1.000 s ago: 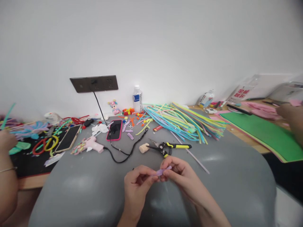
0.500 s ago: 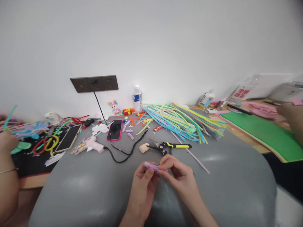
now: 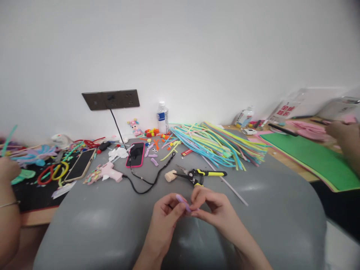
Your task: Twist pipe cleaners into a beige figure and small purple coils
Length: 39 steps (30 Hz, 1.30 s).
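Between my two hands is a short purple piece of pipe cleaner [image 3: 182, 201], tilted down to the right. My left hand [image 3: 165, 217] is closed, pinching it between thumb and fingers. At its lower right end, the thumb and index finger of my right hand [image 3: 209, 206] are also closed on it. Just beyond my hands lie black pliers with yellow handles [image 3: 194, 175]. A small beige fuzzy piece [image 3: 170, 176] touches their tip. A long pale purple pipe cleaner [image 3: 234, 192] lies to the right of the pliers.
Behind the pliers is a large bundle of coloured pipe cleaners [image 3: 213, 144]. A pink-cased phone [image 3: 136, 154], a pink glue gun [image 3: 111, 172] with its black cord, and a bottle [image 3: 162, 118] stand or lie to the left. Other people's arms show at left [image 3: 8, 213] and right [image 3: 347, 138].
The purple piece has turned from nearly level to a steeper slant. My left hand has shifted slightly left and lower, and my right fingers have moved a little at the piece's end.
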Tool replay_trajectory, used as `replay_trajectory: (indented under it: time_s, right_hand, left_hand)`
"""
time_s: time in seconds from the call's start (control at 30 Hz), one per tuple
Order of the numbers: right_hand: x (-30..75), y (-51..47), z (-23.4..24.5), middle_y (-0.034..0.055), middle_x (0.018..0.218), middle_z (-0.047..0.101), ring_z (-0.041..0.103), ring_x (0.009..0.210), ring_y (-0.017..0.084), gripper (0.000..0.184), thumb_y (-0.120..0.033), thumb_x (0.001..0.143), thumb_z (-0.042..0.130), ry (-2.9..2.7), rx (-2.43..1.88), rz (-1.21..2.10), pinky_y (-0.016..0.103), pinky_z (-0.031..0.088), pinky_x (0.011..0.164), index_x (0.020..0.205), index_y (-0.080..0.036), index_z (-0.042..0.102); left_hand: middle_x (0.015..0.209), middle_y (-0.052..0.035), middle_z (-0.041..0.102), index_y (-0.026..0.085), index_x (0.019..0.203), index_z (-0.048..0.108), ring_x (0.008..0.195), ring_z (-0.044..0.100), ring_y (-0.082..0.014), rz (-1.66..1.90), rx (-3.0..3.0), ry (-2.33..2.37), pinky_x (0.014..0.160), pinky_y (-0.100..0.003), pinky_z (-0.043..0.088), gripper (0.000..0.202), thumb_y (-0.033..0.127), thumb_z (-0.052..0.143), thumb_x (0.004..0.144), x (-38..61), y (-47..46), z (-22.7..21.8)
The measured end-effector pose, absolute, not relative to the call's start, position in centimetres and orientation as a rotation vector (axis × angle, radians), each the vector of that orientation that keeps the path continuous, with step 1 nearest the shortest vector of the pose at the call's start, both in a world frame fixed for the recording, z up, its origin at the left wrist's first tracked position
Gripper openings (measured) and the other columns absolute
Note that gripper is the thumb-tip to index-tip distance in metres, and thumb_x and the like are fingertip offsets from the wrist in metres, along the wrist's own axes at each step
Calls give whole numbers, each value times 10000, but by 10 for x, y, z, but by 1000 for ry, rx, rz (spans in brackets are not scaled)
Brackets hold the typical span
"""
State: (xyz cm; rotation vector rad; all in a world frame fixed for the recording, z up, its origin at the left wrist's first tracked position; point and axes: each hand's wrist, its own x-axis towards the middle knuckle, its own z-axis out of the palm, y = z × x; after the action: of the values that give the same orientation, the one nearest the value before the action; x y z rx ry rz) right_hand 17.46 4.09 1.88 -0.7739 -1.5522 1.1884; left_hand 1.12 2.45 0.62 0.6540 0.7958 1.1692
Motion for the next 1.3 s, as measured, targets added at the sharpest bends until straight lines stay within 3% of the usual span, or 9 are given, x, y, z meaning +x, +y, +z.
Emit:
replay_trajectory:
  time_s: [0.27,0.4,0.47,0.6,0.83,1.03,1.13,1.3]
  right_hand:
    - [186,35,25,-29,746,587,538,694,125,349,-277,654,890,-1630,-922,1600,230,432,653,755,-183,570]
    - [184,31,24,-34,812,606,553,733,128,451,-238,629,902,-1591,-908,1676,232,446,682,951,-206,588]
    - [182,30,23,-28,803,607,564,734,135,421,-256,629,901,-1593,-906,1696,238,453,677,928,-198,611]
    - [177,31,23,-27,731,567,569,689,126,332,-309,682,866,-1508,-873,1666,233,464,645,686,-173,563]
    - [171,37,20,-1,706,639,650,656,140,272,-337,723,834,-1281,-846,1692,246,503,632,728,-157,629]
    - [168,38,22,25,659,673,594,598,125,283,-400,699,835,-1254,-1032,1549,223,478,572,710,-144,714]
    - [165,36,24,27,657,657,586,611,132,298,-416,693,833,-1250,-1059,1491,223,474,570,681,-149,702]
    - [161,31,24,12,640,604,550,590,121,331,-448,730,799,-1259,-1023,1505,217,447,555,669,-148,673]
  left_hand:
    - [623,-38,703,137,715,798,567,578,-108,700,953,803,606,-209,472,277,384,879,619,-8,32,21]
    - [638,-53,710,153,702,808,527,564,-111,607,966,808,595,-234,472,276,408,870,616,-11,31,21]
    - [650,-58,711,153,697,806,521,564,-115,592,948,787,585,-238,469,272,403,870,611,-11,30,17]
    - [582,-46,689,143,674,792,505,554,-114,705,878,813,559,-221,456,247,369,872,615,-6,30,10]
    - [602,-46,686,135,704,780,552,576,-114,891,885,874,567,-207,466,220,350,827,701,-9,28,11]
    - [777,-77,765,180,783,795,734,684,-186,1011,1034,965,700,-248,525,122,237,833,682,-7,24,16]
    - [711,-58,738,200,730,790,680,661,-174,1168,1288,1059,637,-225,508,19,218,795,729,-4,23,14]
    - [677,-48,728,238,767,800,629,651,-170,1338,1656,1056,612,-229,500,94,150,765,767,-10,23,9]
